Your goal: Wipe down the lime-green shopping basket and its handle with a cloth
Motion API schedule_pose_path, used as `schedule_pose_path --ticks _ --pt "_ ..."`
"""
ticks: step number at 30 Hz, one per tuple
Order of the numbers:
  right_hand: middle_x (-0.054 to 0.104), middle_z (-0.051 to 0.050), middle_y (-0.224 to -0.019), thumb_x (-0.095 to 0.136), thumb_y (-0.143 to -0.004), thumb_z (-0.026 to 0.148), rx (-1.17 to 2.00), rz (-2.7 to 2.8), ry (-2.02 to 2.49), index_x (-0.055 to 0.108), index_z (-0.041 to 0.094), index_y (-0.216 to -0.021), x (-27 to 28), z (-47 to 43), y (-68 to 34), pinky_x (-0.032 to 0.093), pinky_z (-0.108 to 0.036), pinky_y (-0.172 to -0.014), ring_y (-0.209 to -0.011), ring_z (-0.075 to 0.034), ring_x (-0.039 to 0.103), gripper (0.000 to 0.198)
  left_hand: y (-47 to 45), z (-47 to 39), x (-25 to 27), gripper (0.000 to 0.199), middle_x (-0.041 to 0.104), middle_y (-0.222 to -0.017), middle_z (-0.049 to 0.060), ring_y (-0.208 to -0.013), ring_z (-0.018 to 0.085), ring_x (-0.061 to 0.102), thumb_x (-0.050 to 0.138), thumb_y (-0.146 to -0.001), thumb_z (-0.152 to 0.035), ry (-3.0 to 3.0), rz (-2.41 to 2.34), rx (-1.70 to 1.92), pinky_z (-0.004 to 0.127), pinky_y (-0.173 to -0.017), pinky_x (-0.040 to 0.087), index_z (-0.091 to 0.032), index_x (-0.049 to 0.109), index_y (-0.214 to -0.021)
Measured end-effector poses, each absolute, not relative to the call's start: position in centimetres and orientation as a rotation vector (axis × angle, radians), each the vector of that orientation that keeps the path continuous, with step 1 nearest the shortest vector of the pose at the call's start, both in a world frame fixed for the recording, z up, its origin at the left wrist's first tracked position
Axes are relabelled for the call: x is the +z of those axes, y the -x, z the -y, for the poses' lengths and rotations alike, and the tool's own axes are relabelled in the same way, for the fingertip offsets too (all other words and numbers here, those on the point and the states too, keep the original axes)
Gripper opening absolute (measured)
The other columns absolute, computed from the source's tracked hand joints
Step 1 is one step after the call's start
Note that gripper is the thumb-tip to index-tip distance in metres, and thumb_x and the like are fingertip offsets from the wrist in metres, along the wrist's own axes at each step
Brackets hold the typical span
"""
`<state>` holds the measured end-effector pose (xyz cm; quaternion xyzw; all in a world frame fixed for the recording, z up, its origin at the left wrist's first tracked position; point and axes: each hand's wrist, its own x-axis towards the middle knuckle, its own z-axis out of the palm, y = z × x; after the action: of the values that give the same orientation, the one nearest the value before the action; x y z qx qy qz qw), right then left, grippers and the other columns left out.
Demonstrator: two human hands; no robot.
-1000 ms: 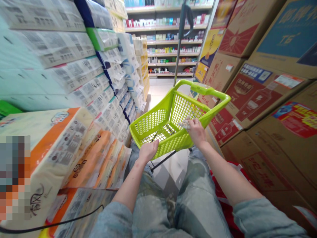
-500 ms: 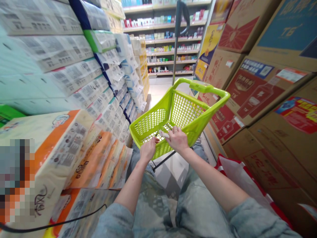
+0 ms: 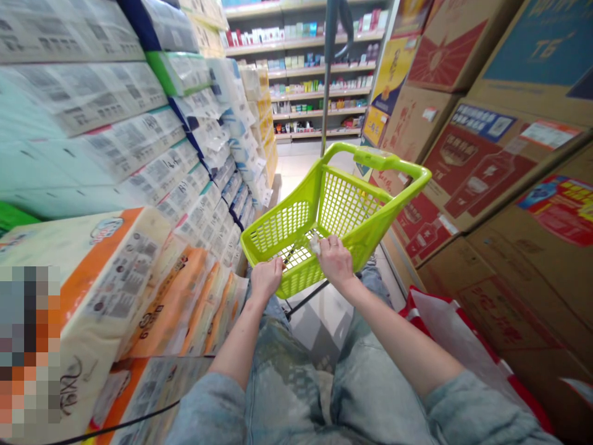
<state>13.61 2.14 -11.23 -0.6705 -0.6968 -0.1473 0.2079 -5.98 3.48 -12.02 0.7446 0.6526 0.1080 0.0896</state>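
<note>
A lime-green shopping cart with a lattice basket stands right in front of my legs. At the near left corner of its rim, my left hand is closed, fingers curled over the edge. My right hand, a ring on one finger, is above the near rim further right. It is closed on a small crumpled white wipe, whose end sticks out past the fingers over the basket. Part of the wipe is hidden by the fingers. The floor shows through the basket's lattice.
Stacked tissue packs rise on the left, with orange-banded packs lower and nearer. Printed cartons wall the right side, beside a red-and-white bag. A grey pole stands behind the cart, before stocked shelves.
My left hand has moved left along the near rim, away from the right hand. My right hand has shifted slightly right, with the wipe bunched closer to its fingers. The cart has barely moved.
</note>
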Motion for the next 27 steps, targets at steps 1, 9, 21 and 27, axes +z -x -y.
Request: schedule_pose_path --ticks 1,9,21,27 --pt "0.056 -0.01 -0.093 0.044 -0.092 0.029 -0.385 1.953 1.834 0.058 0.016 -0.093 -11.6 -1.6 -12.5 0.035 -0.026 -0.062 -0.085 -0.019 0.048 0.019 5.9 -3.4 -12.2 0.051 0.071 -0.081 0.003 -0.08 0.018 0.063 0.021 -0.095 -0.037 -2.217 -1.958 0.333 0.028 -0.072 0.039 -0.024 0.069 -0.084" --pt "0.054 -0.011 -0.108 0.048 -0.09 0.026 -0.29 2.147 1.447 0.055 0.018 -0.112 -13.7 1.5 -7.2 0.045 -0.032 -0.076 -0.094 -0.022 0.048 0.025 6.3 -3.2 -12.7 0.045 0.069 -0.083 0.007 -0.075 0.019 0.062 0.019 -0.096 -0.03 -2.258 -2.089 0.35 0.027 -0.062 0.031 -0.018 0.063 -0.091" --pt "0.058 -0.008 -0.099 0.051 -0.089 0.024 -0.145 2.261 1.459 0.063 0.021 -0.105 -11.1 0.7 -10.3 0.043 -0.025 -0.071 -0.091 -0.018 0.051 0.02 6.2 -2.0 -13.5 0.043 0.068 -0.078 0.005 -0.074 0.017 0.059 0.021 -0.094 -0.025 -2.22 -2.008 0.661 0.027 -0.066 0.033 -0.018 0.061 -0.081" --pt "0.055 -0.007 -0.1 0.051 -0.089 0.028 -0.158 2.019 1.816 0.067 0.021 -0.097 -9.1 -1.4 -16.7 0.038 -0.023 -0.065 -0.088 -0.017 0.051 0.019 5.4 -1.2 -13.4 0.046 0.068 -0.076 0.003 -0.072 0.016 0.058 0.022 -0.095 -0.026 -2.12 -1.979 0.856 0.027 -0.07 0.035 -0.019 0.063 -0.076"
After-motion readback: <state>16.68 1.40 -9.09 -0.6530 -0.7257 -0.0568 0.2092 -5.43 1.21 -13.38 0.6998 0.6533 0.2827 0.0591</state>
